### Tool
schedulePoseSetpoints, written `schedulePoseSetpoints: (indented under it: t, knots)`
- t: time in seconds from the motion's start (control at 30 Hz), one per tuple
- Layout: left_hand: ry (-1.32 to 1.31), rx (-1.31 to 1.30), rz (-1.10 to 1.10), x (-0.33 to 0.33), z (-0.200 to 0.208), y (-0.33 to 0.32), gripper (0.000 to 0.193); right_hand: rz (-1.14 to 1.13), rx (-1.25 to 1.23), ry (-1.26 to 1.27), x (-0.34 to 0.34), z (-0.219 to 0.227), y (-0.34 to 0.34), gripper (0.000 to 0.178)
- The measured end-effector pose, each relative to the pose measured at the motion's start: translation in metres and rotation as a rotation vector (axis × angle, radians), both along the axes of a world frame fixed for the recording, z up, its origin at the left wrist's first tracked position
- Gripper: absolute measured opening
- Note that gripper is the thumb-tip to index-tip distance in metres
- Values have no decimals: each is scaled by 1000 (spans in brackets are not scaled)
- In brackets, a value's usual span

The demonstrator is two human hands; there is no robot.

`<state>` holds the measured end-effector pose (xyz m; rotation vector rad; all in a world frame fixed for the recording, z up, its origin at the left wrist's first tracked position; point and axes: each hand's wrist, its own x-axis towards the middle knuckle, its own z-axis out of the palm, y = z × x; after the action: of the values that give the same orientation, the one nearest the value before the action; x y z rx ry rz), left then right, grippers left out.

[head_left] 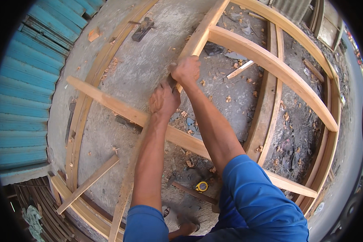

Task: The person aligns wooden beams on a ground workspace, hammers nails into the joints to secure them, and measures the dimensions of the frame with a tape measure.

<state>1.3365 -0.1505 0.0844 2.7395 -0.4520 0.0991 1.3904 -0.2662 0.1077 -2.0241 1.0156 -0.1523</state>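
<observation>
Both my hands are closed, close together over a pale wooden beam (197,40) of a large frame. My right hand (185,69) is the farther one, its fingers curled at the beam's edge. Nearer to me and to the left, my left hand (164,99) is wrapped round the same dark tool (172,82). Only a narrow strip of that tool shows between the hands, so its exact kind is hidden. Just below my left hand, a long wooden bar (113,103) crosses the frame at a slant.
Curved wooden ribs (276,66) extend to the right. A hand plane (142,30) lies on the concrete at the far left, near blue corrugated metal (24,101). By my feet lie a yellow tape measure (202,186) and a hammer (195,194). Wood shavings are scattered around.
</observation>
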Motion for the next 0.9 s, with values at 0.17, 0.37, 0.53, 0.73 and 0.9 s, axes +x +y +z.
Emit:
schedulePoseSetpoints:
  t: [0.17,0.37,0.53,0.73,0.9]
  knots:
    - [-3,8,-9,1,-2,1,36,2,14,2,-1,0,0,74]
    - [-9,-25,-22,0,-1,2,33,-23,63,-8,-3,-1,2,77]
    - [17,19,-2,1,0,2,33,2,29,-81,-4,-10,3,79]
    - [36,18,-5,-1,3,1,33,20,-32,-141,-7,-18,5,81]
    - [85,20,19,-3,11,-4,39,41,-97,-202,-11,-26,4,81]
